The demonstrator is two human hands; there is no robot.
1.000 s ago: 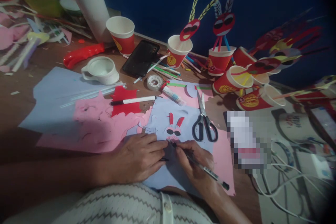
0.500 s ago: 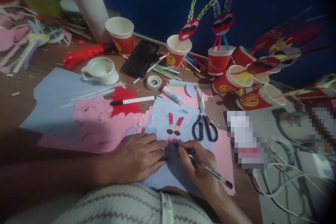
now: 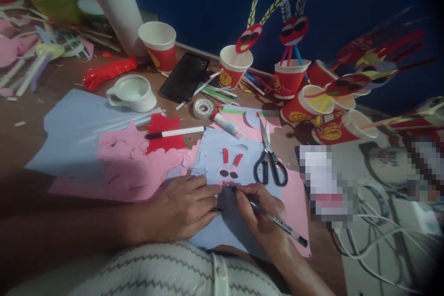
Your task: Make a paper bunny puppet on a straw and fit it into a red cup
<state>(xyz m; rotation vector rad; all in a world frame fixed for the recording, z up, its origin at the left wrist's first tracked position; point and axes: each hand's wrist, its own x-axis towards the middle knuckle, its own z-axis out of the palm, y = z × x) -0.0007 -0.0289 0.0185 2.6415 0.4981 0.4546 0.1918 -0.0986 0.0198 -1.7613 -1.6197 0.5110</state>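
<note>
right hand (image 3: pixel 262 225) pinching a pen (image 3: pixel 288 230), lower center, left hand (image 3: pixel 185 206) by the paper face (image 3: pixel 229 173), can't really tell its grip

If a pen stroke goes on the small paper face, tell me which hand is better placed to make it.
The right hand, probably: it grips the pen, its tip at the lower edge of the paper face. The left hand rests on the blue paper close by, likely better for steadying.

The right hand (image 3: pixel 262 208) holds a pen (image 3: pixel 277 223) at a paper face (image 3: pixel 229 173), the left hand (image 3: pixel 187 206) lies beside it, scissors (image 3: pixel 268 150) sit right, and cups (image 3: pixel 236 74) stand far.
</note>
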